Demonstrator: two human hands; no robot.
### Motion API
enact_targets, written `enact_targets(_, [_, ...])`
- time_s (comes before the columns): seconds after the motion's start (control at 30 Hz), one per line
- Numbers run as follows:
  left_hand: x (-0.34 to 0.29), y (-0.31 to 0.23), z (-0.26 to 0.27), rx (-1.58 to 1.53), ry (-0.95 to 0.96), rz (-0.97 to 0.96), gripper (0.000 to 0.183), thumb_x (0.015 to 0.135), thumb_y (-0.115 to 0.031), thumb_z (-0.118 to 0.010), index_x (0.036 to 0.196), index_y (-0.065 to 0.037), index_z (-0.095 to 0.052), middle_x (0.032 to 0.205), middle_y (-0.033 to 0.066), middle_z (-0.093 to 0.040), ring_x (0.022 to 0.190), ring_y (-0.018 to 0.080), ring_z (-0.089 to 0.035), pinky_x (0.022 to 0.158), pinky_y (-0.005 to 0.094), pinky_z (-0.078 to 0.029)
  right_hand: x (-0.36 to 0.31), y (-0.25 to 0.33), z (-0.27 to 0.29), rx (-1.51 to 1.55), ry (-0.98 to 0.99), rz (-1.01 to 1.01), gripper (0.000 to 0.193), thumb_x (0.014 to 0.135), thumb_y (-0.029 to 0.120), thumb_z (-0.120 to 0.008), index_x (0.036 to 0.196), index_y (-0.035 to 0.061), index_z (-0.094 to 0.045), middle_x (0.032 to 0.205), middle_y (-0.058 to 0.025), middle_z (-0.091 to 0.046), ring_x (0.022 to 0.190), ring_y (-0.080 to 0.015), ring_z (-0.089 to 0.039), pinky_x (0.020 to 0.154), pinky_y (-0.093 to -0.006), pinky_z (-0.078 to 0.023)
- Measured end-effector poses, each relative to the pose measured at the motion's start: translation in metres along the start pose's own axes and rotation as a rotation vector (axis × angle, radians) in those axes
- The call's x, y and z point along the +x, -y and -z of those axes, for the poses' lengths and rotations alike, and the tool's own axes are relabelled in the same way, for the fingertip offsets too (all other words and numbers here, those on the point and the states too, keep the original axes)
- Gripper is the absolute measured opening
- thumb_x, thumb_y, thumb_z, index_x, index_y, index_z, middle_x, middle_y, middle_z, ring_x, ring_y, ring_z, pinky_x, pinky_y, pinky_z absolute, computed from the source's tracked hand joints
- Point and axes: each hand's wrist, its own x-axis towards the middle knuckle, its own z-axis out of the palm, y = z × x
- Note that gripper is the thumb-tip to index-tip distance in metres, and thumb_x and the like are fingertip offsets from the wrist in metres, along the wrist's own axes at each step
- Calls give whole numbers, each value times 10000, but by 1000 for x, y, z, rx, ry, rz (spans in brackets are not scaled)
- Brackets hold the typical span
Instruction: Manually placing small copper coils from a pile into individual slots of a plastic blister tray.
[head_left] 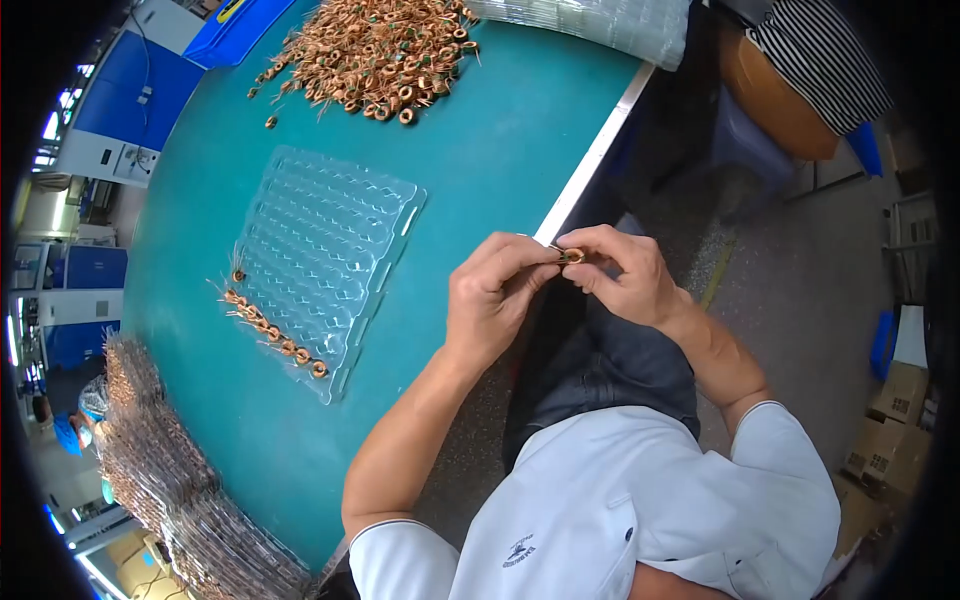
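Between my two hands, just past the table's edge, is a small copper-wound ring coil [573, 256]. My right hand [625, 270] pinches the ring with thumb and forefinger. My left hand [497, 285] has its thumb and forefinger closed at the coil's left side, where its thin wire leads seem to be. To the left on the table lies a clear plastic tray [330, 225] with rows of small pockets. Several like coils [270, 330] sit in a row along its near left side, their leads poking outward.
A big heap of copper coils [375, 50] lies at the far side of the green table [480, 130]. Stacked clear trays [610, 25] stand beyond it to the right, and stacks of filled trays [190, 480] at lower left. A blue bin [235, 30] is at far left; another person [815, 60] sits at upper right.
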Motion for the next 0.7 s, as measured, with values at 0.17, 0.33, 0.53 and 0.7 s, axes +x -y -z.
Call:
enact_targets(0.17, [13, 11, 10, 221, -66, -319, 143, 771, -32, -772, 903, -64, -726, 788, 43, -630, 698, 186, -593, 605, 307, -471, 17, -3, -1, -64, 57, 66, 261, 825, 89, -757, 1039, 13, -629, 819, -98, -685, 682, -175, -677, 594, -258, -526])
enact_targets(0.33, [-8, -4, 3, 81, -33, 129, 120, 756, -37, -785, 861, -79, -745, 741, 50, -615, 688, 169, -569, 607, 289, -450, 5, -3, -1, -146, 54, 207, 238, 812, 85, -763, 983, 18, -612, 781, -120, -670, 654, -208, -676, 553, -278, -510])
enact_targets(0.53, [-21, -16, -6, 144, -39, -101, 113, 752, -29, -783, 847, -67, -737, 763, 43, -624, 751, 180, -590, 634, 299, -468, -18, 11, 6, -145, 78, 156, 222, 806, 78, -763, 939, 22, -594, 731, -118, -641, 611, -209, -653, 526, -293, -493])
enact_targets(0.7, [-23, -31, -16, 4, 38, 107, 60, 809, -13, -738, 855, -44, -715, 763, 40, -621, 750, 133, -590, 635, 272, -461, -30, 17, 19, -117, 115, 134, 226, 801, 82, -765, 924, 22, -585, 717, -118, -628, 583, -204, -629, 517, -295, -481])
